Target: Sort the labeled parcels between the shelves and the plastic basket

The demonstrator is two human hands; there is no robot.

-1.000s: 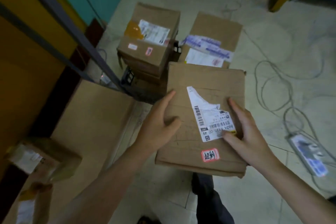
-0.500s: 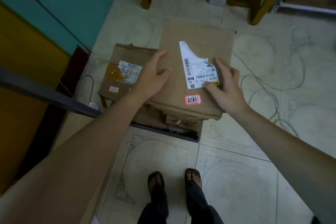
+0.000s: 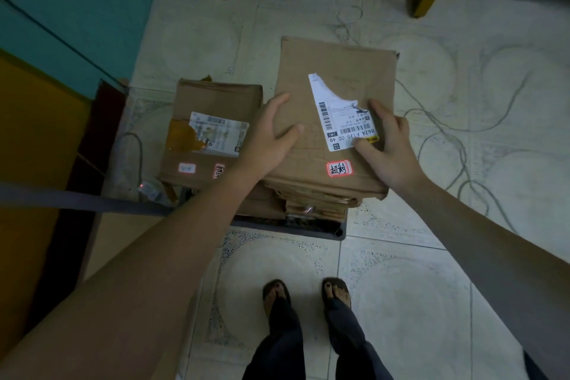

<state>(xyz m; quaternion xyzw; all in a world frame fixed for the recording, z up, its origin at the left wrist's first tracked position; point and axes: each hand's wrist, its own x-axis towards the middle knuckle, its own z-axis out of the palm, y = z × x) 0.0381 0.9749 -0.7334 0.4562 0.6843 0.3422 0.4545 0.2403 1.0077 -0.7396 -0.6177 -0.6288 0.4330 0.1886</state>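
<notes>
Brown cardboard fills the middle of the floor: a flat parcel [image 3: 333, 120] lies on top of a stack of other parcels, and both hands are on it. The left hand [image 3: 271, 139] lies palm down on its near left part, fingers [image 3: 277, 102] spread forward and the thumb angled inward across the top. The right hand [image 3: 390, 148] presses on the near right part, its thumb on the lower corner of the torn white shipping label [image 3: 342, 120] and its fingers curled over the right edge. Both arms are stretched well forward. Whether the hands grip the parcel or only press on it, I cannot tell.

A small red-bordered sticker [image 3: 338, 168] sits near the parcel's front edge, between the two wrists. Under the stack, the dark rim of the plastic basket [image 3: 308, 227] shows along the near side. The top parcel's far and right edges overhang that rim, above bare tile.

To the left, touching the stack, sits a second parcel [image 3: 212, 108] with its own white label and a patch of yellowish tape. Grey cables [image 3: 462, 139] loop over the floor on the right, close to the parcel's right edge. A grey shelf rail [image 3: 83, 199] crosses on the left. Two sandalled feet [image 3: 305, 293] stand on clear tile just short of the basket.
</notes>
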